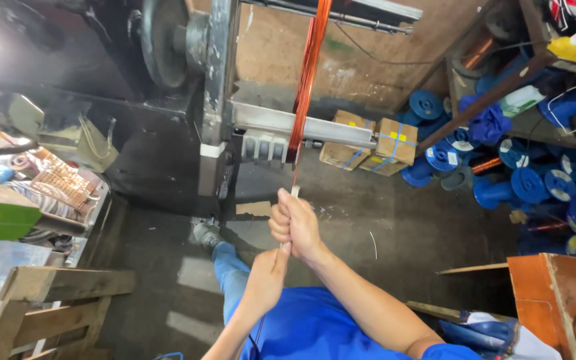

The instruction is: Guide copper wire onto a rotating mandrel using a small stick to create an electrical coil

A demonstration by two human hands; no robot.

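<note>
Below the winding machine (pixel 201 80), the person's right hand (pixel 296 223) is fisted around a thin strand of copper wire (pixel 295 189), its fingers (pixel 280 230) curled tight, probably to keep the strand taut. That strand drops from the bright orange coil (pixel 308 73) looped over the machine's grey bar (pixel 315 128). Just beneath, touching the right hand, the left hand (pixel 265 279) pinches the same line between closed fingers, where it runs on down toward the blue shirt (pixel 315 330) (the lower stretch is too thin to follow). Blue spools (pixel 521 181) are heaped on the floor at right beside strapped cardboard boxes (pixel 371 143); a wooden pallet (pixel 41 310) lies at lower left.
</note>
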